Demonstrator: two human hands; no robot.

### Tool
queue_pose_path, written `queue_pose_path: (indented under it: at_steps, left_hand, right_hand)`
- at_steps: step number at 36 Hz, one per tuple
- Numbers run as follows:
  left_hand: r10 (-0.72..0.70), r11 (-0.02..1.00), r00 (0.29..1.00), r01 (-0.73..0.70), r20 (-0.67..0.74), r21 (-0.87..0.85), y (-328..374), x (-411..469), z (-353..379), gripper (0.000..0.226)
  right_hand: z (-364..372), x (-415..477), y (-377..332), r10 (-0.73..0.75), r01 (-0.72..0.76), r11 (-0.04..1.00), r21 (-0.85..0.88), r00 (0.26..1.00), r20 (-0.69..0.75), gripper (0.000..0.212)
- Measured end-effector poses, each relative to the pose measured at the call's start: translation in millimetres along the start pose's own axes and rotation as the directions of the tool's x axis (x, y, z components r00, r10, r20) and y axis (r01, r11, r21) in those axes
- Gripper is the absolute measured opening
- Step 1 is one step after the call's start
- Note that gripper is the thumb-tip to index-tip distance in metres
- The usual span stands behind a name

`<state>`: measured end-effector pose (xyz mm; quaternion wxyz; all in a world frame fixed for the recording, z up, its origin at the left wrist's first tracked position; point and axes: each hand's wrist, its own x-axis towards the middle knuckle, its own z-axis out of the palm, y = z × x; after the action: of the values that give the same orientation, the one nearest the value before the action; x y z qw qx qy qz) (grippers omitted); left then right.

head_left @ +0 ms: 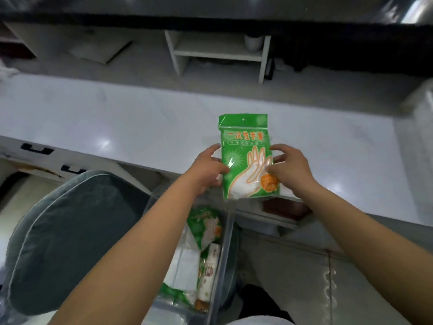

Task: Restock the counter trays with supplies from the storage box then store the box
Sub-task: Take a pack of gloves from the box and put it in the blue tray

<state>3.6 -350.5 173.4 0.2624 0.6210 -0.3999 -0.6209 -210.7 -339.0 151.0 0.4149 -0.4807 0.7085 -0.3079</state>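
A green pack of disposable gloves [246,146], printed with a white hand and orange letters, is held upright over the near edge of the white counter [117,118]. My left hand [208,170] grips its left edge and my right hand [288,167] grips its right edge. A clear tray [207,139] seems to lie on the counter behind the pack; its outline is faint. Below my arms stands the clear storage box [222,252], holding another green glove pack [206,226], a printed roll [210,266] and white packets [185,266].
A grey-green cushioned chair [65,233] stands left of the box. A white shelf unit [218,52] with a white cup [253,42] stands at the back of the counter. Drawers with black handles [37,148] sit at the left. A dark red item [285,208] lies under the counter edge.
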Motion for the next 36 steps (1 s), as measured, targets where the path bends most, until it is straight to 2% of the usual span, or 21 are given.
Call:
queue_pose_path:
  at_steps: [4, 6, 7, 8, 10, 12, 13, 15, 17, 18, 21, 24, 26, 29, 31, 33, 36]
  left_hand:
    - [0.098, 0.994, 0.992, -0.093, -0.083, 0.062, 18, 21, 25, 0.084]
    - [0.211, 0.955, 0.975, -0.188, -0.077, 0.23, 19, 26, 38, 0.079]
    - [0.276, 0.897, 0.961, -0.245, -0.034, 0.369, 16, 29, 43, 0.076]
    - [0.318, 0.791, 0.947, -0.29, 0.042, 0.538, 10, 32, 47, 0.074]
    - [0.266, 0.508, 0.946, -0.303, 0.188, 0.806, -8, 38, 54, 0.074]
    - [0.177, 0.302, 0.96, -0.262, 0.216, 0.917, -28, 40, 54, 0.078]
    - [0.172, 0.252, 0.961, -0.254, 0.215, 0.934, -37, 40, 53, 0.079]
    - [0.229, 0.22, 0.949, -0.269, 0.218, 0.938, -47, 35, 48, 0.08]
    - [0.284, 0.251, 0.935, -0.287, 0.213, 0.924, -50, 29, 40, 0.079]
    - [0.306, 0.3, 0.931, -0.293, 0.2, 0.908, -51, 25, 35, 0.078]
    - [0.412, 0.539, 0.906, -0.329, 0.098, 0.776, -66, 5, 11, 0.071]
    - [0.454, 0.79, 0.881, -0.329, -0.133, 0.517, -99, -28, -19, 0.057]
    - [0.343, 0.902, 0.889, -0.223, -0.303, 0.368, -138, -48, -40, 0.049]
    - [0.103, 0.979, 0.895, -0.014, -0.434, 0.203, -205, -61, -64, 0.042]
    - [-0.066, 0.98, 0.893, 0.142, -0.445, 0.14, -243, -61, -73, 0.041]
    - [-0.218, 0.96, 0.883, 0.271, -0.416, 0.071, -271, -55, -78, 0.044]
    - [-0.337, 0.931, 0.883, 0.364, -0.326, 0.023, -301, -34, -83, 0.051]
  right_hand:
    - [-13, 16, 0, -0.071, 0.06, 0.99, -0.126, 0.994, -0.082, 0.056]
    - [-14, 23, 5, -0.122, 0.101, 0.959, -0.263, 0.991, -0.063, 0.056]
    - [-12, 24, 9, -0.134, 0.119, 0.927, -0.357, 0.991, -0.018, 0.058]
    - [-9, 25, 13, -0.138, 0.139, 0.878, -0.457, 0.99, 0.038, 0.061]
    - [0, 23, 25, -0.145, 0.199, 0.754, -0.626, 0.98, 0.137, 0.06]
    - [8, 20, 36, -0.16, 0.243, 0.686, -0.685, 0.97, 0.184, 0.058]
    - [10, 18, 39, -0.168, 0.249, 0.677, -0.692, 0.969, 0.183, 0.057]
    - [12, 15, 40, -0.166, 0.237, 0.677, -0.696, 0.972, 0.169, 0.057]
    - [12, 14, 36, -0.155, 0.221, 0.681, -0.698, 0.975, 0.159, 0.058]
    - [12, 12, 32, -0.159, 0.222, 0.686, -0.693, 0.975, 0.155, 0.057]
    - [16, -4, 20, -0.24, 0.263, 0.737, -0.622, 0.963, 0.123, 0.058]
    - [26, -37, 9, -0.331, 0.339, 0.84, -0.424, 0.939, 0.095, 0.054]
    - [40, -66, 11, -0.38, 0.398, 0.865, -0.306, 0.917, 0.118, 0.048]
    - [76, -102, 43, -0.374, 0.422, 0.85, -0.313, 0.905, 0.204, 0.053]
    - [105, -120, 76, -0.26, 0.395, 0.817, -0.42, 0.902, 0.345, 0.058]
    - [129, -133, 108, -0.061, 0.37, 0.738, -0.564, 0.87, 0.489, 0.062]
    - [152, -142, 144, 0.12, 0.392, 0.639, -0.662, 0.799, 0.589, 0.067]
